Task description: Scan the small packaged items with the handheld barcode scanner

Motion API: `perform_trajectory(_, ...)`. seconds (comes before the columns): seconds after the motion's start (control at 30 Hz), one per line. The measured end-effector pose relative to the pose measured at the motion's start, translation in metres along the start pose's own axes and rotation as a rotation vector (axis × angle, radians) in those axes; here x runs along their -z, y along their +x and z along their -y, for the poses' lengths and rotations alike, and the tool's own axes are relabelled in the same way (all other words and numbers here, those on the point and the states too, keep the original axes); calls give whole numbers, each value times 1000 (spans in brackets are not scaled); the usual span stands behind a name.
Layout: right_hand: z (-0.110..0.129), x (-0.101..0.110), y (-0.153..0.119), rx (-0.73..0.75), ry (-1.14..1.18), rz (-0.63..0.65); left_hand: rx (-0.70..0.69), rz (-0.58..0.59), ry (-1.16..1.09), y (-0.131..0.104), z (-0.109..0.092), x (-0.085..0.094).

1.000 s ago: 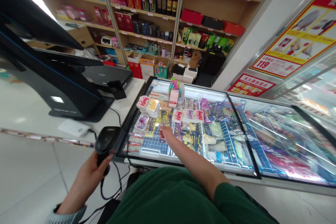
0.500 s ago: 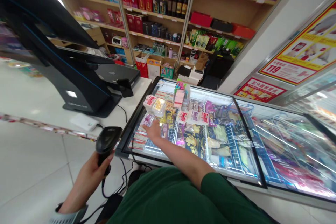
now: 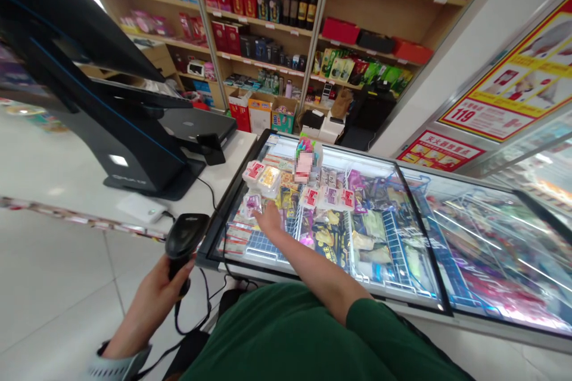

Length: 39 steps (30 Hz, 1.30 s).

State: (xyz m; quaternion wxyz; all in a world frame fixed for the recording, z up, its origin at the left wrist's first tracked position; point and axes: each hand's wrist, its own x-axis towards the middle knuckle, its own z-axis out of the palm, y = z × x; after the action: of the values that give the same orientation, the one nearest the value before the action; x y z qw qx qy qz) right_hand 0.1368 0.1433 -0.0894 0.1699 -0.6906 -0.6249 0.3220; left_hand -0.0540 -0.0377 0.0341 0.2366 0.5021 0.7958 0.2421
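Note:
My left hand is wrapped round the handle of a black barcode scanner, left of the freezer's corner. Over the glass freezer top my right hand has its fingers apart at the edge of a small clear pack with a purple label; whether it grips the pack is hard to tell. Just behind lie a yellow-filled clear tub and a red-labelled pack. A row of three labelled packs lies to the right, below a bag with colourful contents.
A monitor stand, a small black device and a white box occupy the counter at left. The scanner's cable hangs by the freezer edge. Stocked shelves rise behind.
My right hand has shifted slightly right, and the purple-labelled pack now lies turned more upright in view. My left hand keeps hold of the scanner.

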Motion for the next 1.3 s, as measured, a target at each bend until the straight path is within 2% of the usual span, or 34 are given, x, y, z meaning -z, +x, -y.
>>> perform_trajectory(0.1,12,-4,-8,35,-28,-69,64,126,-88,2,-1,0)
perform_trajectory(0.23,23,-9,-11,94,-87,-75,75,124,-75,2,-7,0)
perform_trajectory(0.37,24,-11,-10,129,-130,-66,74,126,-71,2,-11,0)
perform_trajectory(0.6,20,-12,-8,171,-135,-59,38,135,-69,7,-3,-5)
perform_trajectory(0.73,9,-4,-4,191,-49,-70,-15,122,-54,8,-6,-7)
perform_trajectory(0.83,-3,8,2,146,22,-56,-62,120,-77,10,-12,-9)
perform_trajectory(1.0,-20,17,10,113,27,-82,-124,161,-126,17,-16,-16)
perform_trajectory(1.17,-34,9,13,264,-129,-33,-146,180,-182,20,-14,-21)
perform_trajectory(1.3,-47,17,17,333,-317,27,-136,168,-149,16,-13,-18)
